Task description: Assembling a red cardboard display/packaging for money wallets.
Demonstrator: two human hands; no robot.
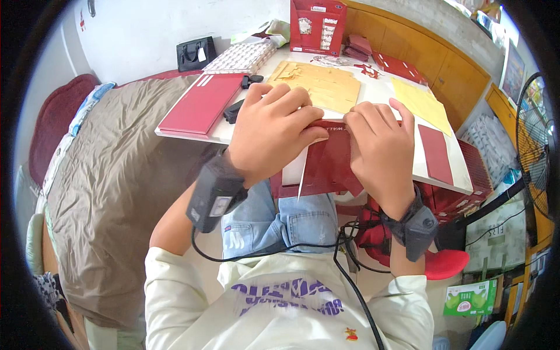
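Note:
Over the near edge of the white table, both my hands are closed on a dark red cardboard piece (326, 163) with a printed upper edge. Its panels hang down in front of my lap, and a pale edge shows at its left side. My left hand (274, 131) grips its top left part, thumb pointing right and fingers curled. On the right side, my right hand (382, 151) has its fingers bent over the top edge, with one finger raised. The fingertips of both hands are partly hidden behind the card.
Red flat cards (204, 105) lie at the table's left, beside small black objects (233, 111). Yellowish sheets (321, 84) lie beyond my hands. A red display box (318, 29) stands at the back. A bed (116, 175) is at left, a black fan (536, 140) at right. Black cables (344, 251) cross my lap.

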